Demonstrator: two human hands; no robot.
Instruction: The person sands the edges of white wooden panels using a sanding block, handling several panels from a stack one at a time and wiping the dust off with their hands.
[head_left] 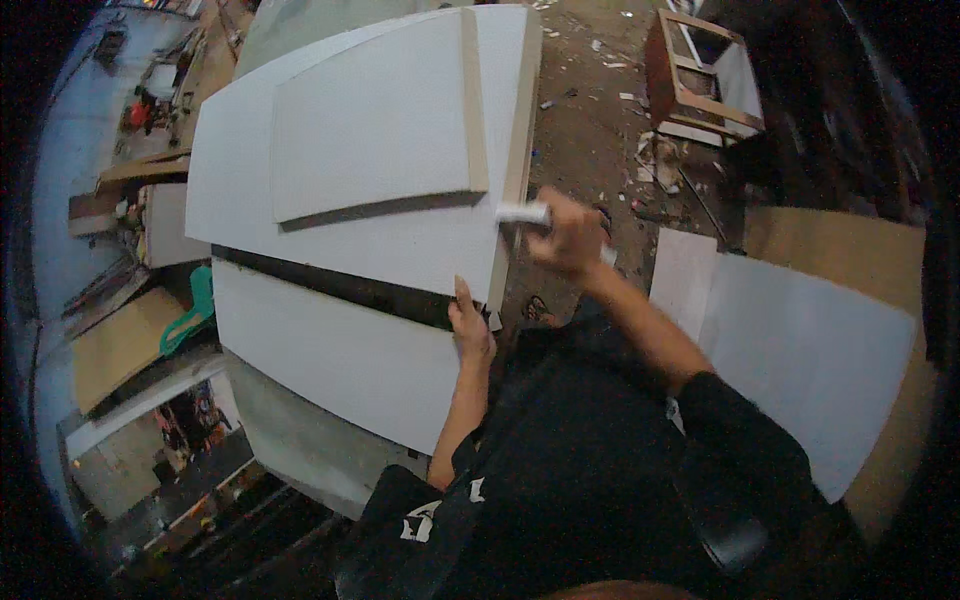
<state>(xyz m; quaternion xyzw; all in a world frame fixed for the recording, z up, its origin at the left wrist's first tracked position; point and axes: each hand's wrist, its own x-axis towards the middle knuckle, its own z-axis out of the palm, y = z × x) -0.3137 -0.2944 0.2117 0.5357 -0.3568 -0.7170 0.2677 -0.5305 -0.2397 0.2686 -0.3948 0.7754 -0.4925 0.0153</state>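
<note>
Our black shirt (590,440) is filling six o'clock. Hands apart, our right hand (570,238) is gripping one white object (522,213) toward two; our left hand (472,328), grip unclear, is touching one of three white panels (375,130) (236,165) (340,335) spanning eight to twelve. One open wooden box (712,107) is lying toward one o'clock.

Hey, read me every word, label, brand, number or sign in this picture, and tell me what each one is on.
No readable text anywhere.
Dark shirt: white marks near the left sleeve, too blurred to tell whether they are letters.
White object in the right hand: blurred, no lettering visible.
Large white panel: no lettering visible.
Background clutter on the left: too small and dim to read.
</note>
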